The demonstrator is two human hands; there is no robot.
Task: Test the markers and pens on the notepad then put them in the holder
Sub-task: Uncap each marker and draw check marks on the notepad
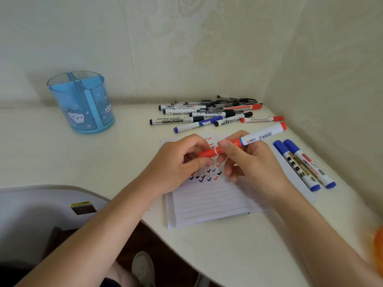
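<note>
Red-capped white plastic marker (pixel 248 139) held just above lined paper notepad (pixel 207 204): left hand (pixel 176 164) pinching cap (pixel 208 153), right hand (pixel 248 162) gripping barrel (pixel 267 132) near cap. Probably light, stiff, smooth; best gripped mid-barrel, cap kept in line.

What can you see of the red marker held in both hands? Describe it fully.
The red marker has a white plastic-looking barrel with a label and barcode, a red end plug and a long red cap end. It is held slanted above the notepad, plug end pointing up and right. The left hand pinches the cap tip; the right hand grips the red part beside the barrel. Whether the cap is fully seated cannot be told.
</note>
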